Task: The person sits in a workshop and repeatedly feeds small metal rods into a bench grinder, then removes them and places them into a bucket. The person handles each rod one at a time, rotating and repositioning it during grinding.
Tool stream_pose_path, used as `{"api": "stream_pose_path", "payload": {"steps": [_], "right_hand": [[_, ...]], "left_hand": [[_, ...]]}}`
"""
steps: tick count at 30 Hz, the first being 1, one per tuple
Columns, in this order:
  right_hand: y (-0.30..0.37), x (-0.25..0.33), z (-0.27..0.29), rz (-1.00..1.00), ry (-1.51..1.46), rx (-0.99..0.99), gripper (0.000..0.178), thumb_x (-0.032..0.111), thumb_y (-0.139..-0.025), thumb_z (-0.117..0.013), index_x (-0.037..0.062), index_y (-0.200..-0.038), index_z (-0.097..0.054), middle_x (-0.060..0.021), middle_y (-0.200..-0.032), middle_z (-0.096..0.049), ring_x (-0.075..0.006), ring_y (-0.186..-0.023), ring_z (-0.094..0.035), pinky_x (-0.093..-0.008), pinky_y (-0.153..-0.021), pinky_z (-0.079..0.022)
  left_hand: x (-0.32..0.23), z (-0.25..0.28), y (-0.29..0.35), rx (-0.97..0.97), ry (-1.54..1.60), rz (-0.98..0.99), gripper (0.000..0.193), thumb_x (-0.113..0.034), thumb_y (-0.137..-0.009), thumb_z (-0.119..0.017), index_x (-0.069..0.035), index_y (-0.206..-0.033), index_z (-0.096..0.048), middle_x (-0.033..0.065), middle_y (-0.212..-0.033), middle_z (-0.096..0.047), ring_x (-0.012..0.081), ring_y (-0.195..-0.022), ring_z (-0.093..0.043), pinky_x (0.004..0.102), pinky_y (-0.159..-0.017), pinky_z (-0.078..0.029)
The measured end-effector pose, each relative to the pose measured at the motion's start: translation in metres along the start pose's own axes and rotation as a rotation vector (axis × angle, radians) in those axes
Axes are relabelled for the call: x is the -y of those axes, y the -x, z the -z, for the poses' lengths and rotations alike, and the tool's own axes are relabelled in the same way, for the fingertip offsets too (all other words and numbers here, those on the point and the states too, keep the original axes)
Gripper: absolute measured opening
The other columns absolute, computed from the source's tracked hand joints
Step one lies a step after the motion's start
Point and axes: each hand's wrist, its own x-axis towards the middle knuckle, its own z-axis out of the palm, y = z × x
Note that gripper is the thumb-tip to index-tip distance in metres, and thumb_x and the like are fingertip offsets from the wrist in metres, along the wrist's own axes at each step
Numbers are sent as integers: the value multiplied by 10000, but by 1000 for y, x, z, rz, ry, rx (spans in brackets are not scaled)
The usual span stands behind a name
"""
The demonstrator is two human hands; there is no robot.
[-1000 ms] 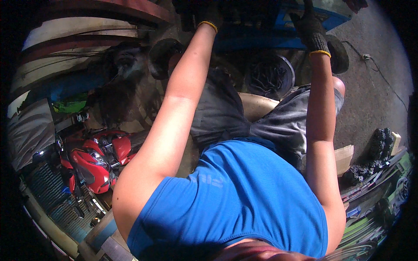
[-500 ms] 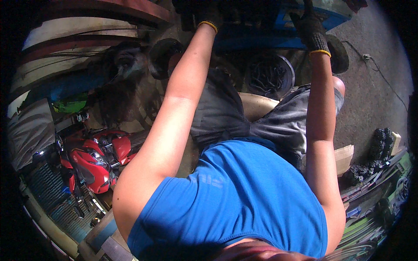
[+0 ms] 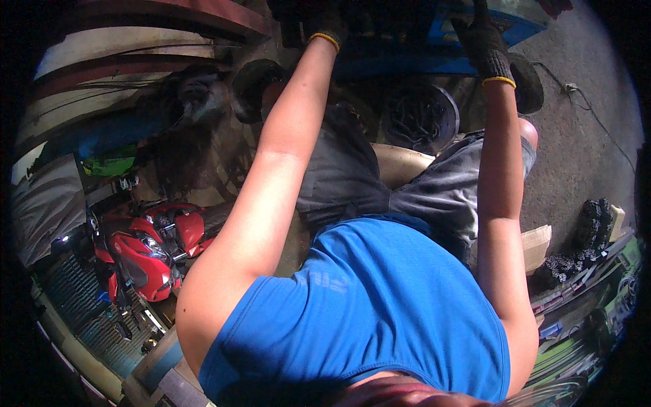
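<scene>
Both my arms stretch forward to the top of the head view. My left hand (image 3: pixel 329 22), in a dark knit glove with a yellow cuff, reaches into deep shadow among dark machine parts; its fingers are hidden. My right hand (image 3: pixel 485 51), gloved the same way, lies against the blue machine (image 3: pixel 522 30) at the upper right. Its thumb side sticks out to the left, and a narrow dark shape rises above it, a finger or a lever. Below the machine, between my knees, a round dark tub (image 3: pixel 424 119) holds several thin curled metal pieces.
Dark wheels (image 3: pixel 254 88) flank my legs. A red motorcycle (image 3: pixel 146 258) stands at the left, near a green item (image 3: pixel 108 164). A cable (image 3: pixel 590 105) crosses the floor on the right. Cardboard (image 3: pixel 532 247) and a rack of long strips (image 3: pixel 569 339) are at the lower right.
</scene>
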Motion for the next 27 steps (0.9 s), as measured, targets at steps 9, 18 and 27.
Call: {"api": "stream_pose_path", "payload": {"steps": [9, 18, 27], "right_hand": [[-1, -9, -11, 100, 112, -111, 850, 235, -921, -580, 245, -1595, -63, -369, -1517, -286, -546, -1393, -299, -549, -1121, -301], [2, 0, 1, 48, -27, -1, 898, 169, -913, -587, 242, -1595, -9, -335, -1413, -470, -494, -1266, -497, -525, -959, -455], [2, 2, 5, 69, -44, 1, 911, 112, -886, -574, 213, -1595, -12, -320, -1388, -505, -474, -1223, -540, -512, -927, -467]], "left_hand": [[-4, 7, -7, 122, 33, 4, 540, -433, -931, -577, -156, -1394, -545, 171, -1431, -518, 353, -1354, -435, 479, -1125, -342], [-24, 26, -6, 152, -108, -13, 576, -422, -914, -594, -119, -1399, -530, 210, -1418, -517, 367, -1344, -450, 475, -1112, -361], [-25, 29, -8, 287, -145, 61, 566, -397, -913, -602, -115, -1398, -529, 214, -1402, -525, 355, -1335, -458, 465, -1120, -354]]}}
